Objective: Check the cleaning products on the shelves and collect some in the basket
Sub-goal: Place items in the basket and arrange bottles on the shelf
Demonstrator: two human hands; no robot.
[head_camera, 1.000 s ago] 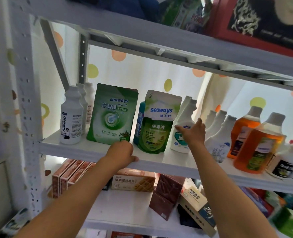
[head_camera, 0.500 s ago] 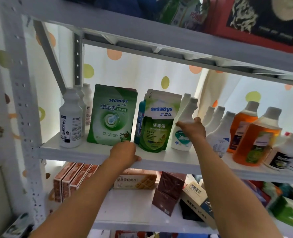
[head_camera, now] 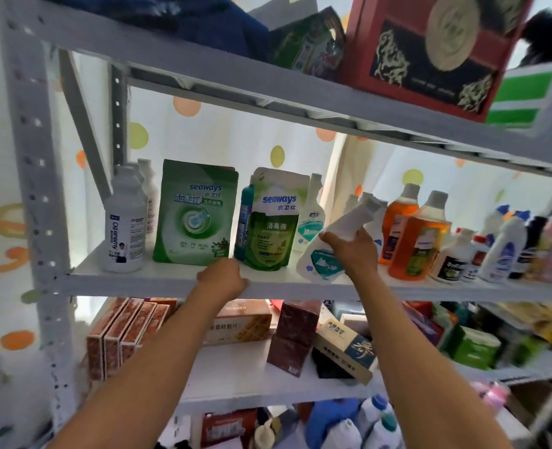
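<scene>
white metal shelving [head_camera: 158, 281] against a polka-dot curtain, middle shelf packed with cleaning stuff. right hand [head_camera: 352, 251] has its fingers curled round the neck of a white bottle with a teal label [head_camera: 324, 254], which is tilted over with its cap leaning off to the right and its base touching the shelf board just below-left of the grip. right behind the grip is a row of white bottles, and past those two orange bottles [head_camera: 410, 234]. just left of the grip stands a seaways disinfectant pouch [head_camera: 273, 225], then a bigger green seaways pouch [head_camera: 193, 212] further left. left hand [head_camera: 224, 277] rests on the shelf's front edge, fingers curled over the lip, holding no product. can't see any basket
</scene>
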